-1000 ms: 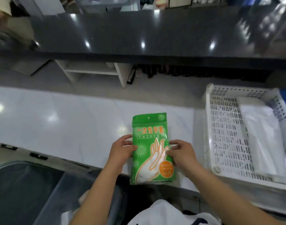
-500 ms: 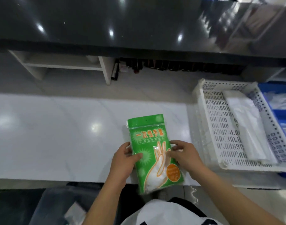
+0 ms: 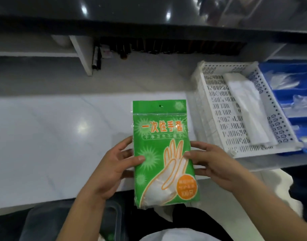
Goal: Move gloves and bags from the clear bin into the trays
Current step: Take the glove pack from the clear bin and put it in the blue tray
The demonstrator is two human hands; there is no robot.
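A green pack of disposable gloves (image 3: 159, 136), printed with an orange hand outline, is held upright over the white counter's near edge. My left hand (image 3: 114, 164) grips its left side and my right hand (image 3: 212, 162) grips its right side, thumbs on the front. To the right stands a white perforated tray (image 3: 219, 115) with a folded white bag pack (image 3: 248, 108) lying in it. Beyond that is a blue tray (image 3: 288, 94) holding clear plastic packs. The clear bin (image 3: 79, 223) shows dimly at the bottom left, below the counter.
The white marble counter (image 3: 53, 136) stretches left of the pack. A dark glossy raised counter (image 3: 149, 11) runs across the top, with white shelving (image 3: 79, 53) under it. White cloth lies near my lap at the bottom.
The view has swung right and down, so the trays sit closer to centre and the blue tray shows more. Both hands still hold the glove pack, now straighter and nearer the white tray.
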